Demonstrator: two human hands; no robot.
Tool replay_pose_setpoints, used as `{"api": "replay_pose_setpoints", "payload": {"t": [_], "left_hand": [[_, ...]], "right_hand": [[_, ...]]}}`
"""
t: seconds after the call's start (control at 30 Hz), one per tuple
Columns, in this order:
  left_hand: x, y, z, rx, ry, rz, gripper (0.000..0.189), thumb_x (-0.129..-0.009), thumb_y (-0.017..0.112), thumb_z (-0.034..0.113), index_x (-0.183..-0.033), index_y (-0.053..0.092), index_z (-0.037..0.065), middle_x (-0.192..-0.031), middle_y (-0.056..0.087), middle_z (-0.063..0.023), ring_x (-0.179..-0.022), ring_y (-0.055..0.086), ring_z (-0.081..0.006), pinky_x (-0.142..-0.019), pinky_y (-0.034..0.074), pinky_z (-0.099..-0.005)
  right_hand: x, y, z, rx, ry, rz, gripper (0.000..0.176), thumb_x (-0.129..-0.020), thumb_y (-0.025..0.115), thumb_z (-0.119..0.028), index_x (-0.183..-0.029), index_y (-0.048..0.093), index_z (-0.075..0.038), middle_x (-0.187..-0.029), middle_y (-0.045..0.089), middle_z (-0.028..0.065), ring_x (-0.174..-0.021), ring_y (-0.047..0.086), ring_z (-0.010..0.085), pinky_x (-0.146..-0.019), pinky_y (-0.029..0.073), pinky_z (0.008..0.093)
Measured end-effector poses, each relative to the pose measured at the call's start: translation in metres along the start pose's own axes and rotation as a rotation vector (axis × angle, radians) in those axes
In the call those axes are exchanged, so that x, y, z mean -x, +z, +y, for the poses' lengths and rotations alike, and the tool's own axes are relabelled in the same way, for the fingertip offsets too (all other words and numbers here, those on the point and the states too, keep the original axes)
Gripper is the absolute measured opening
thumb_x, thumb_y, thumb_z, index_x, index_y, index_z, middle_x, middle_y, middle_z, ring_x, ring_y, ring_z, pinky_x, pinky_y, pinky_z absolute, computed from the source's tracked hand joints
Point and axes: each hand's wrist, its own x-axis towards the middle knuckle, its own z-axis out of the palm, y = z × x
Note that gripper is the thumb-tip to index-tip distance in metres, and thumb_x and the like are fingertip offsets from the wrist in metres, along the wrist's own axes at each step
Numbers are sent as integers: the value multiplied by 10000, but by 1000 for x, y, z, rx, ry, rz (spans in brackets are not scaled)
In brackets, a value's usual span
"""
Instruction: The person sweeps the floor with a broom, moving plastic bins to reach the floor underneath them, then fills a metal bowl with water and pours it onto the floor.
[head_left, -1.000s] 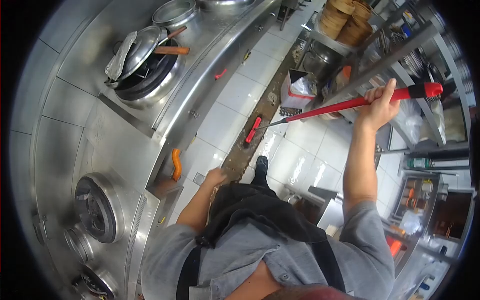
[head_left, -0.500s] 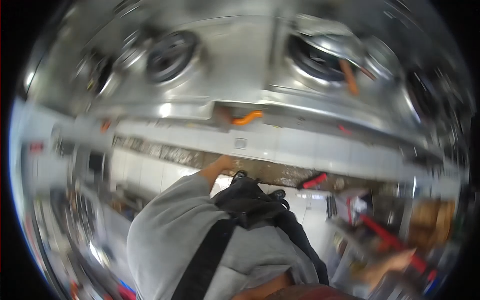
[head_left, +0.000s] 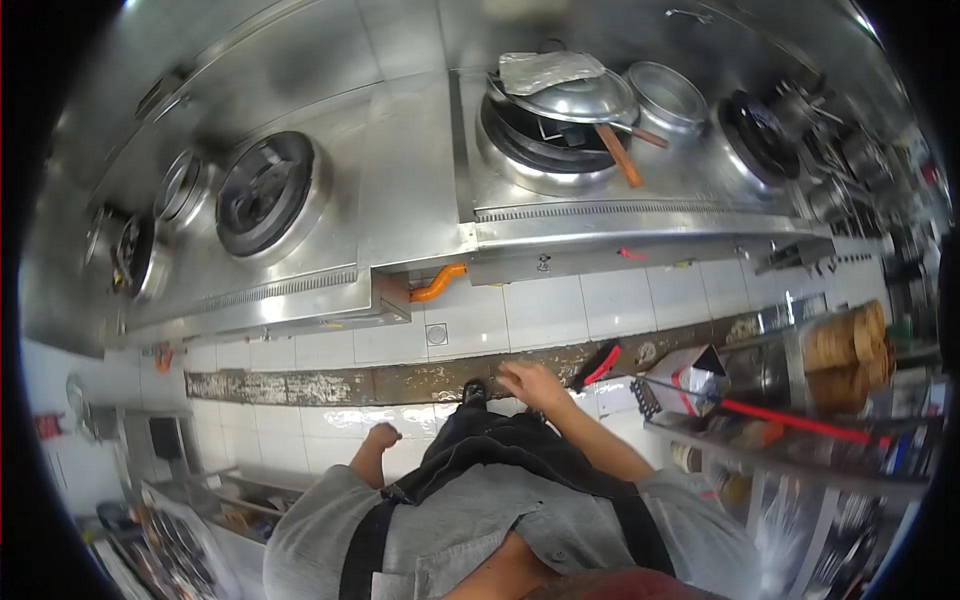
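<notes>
My left hand [head_left: 381, 438] hangs over the white tiles at my left side, its fingers curled in and nothing seen in them. Above the wet drain strip [head_left: 440, 372] and near my shoe, my right hand [head_left: 530, 383] reaches forward with loosely bent fingers, holding nothing visible. Just right of that hand lies the red and black head of a floor brush [head_left: 600, 362]. A long red handle [head_left: 800, 420] slants across the shelf on the right, apparently belonging to the brush. Neither hand touches anything that I can see.
A steel cooking range runs along the front, with a left wok burner [head_left: 265, 195] and a lidded wok [head_left: 570, 105] on another. An orange hose [head_left: 438, 283] hangs below. Shelving [head_left: 780, 465] stands at right, with bamboo steamers [head_left: 845, 345]; a steel counter [head_left: 215, 510] is at left.
The view has turned right and become sharper. My right hand has come from beside the red handle to in front of my body. My left hand has drawn back towards my side.
</notes>
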Motion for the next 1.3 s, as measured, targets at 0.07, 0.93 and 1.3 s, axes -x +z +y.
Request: {"api": "replay_pose_setpoints", "payload": {"t": [0.07, 0.93, 1.3], "left_hand": [[6, 0, -21, 223, -112, -88, 434, -756, 580, 462, -967, 686, 97, -1082, 624, -161, -1031, 577, -321, -885, 458, -397], [156, 211, 49, 1067, -677, 216, 361, -726, 546, 309, -907, 688, 31, -1016, 630, -204, -970, 608, -339, -839, 485, -395], [114, 227, -11, 1804, -895, 422, 422, -690, 621, 346, -1004, 678, 71, -1030, 646, -167, -993, 607, -308, -906, 452, -358]], "right_hand": [[-28, -39, -59, -131, 74, 16, 264, -850, 601, -264, -985, 633, -39, -921, 648, 161, -808, 639, 289, -729, 503, 364], [-224, 115, -9, 213, -30, -386, 186, -846, 566, -163, -813, 625, 10, -606, 591, 68, -456, 557, 140, -434, 458, 274], [-227, 304, -179, 351, -249, -907, 170, -831, 600, -174, -882, 652, -20, -721, 658, 125, -618, 649, 202, -568, 507, 311]]}}
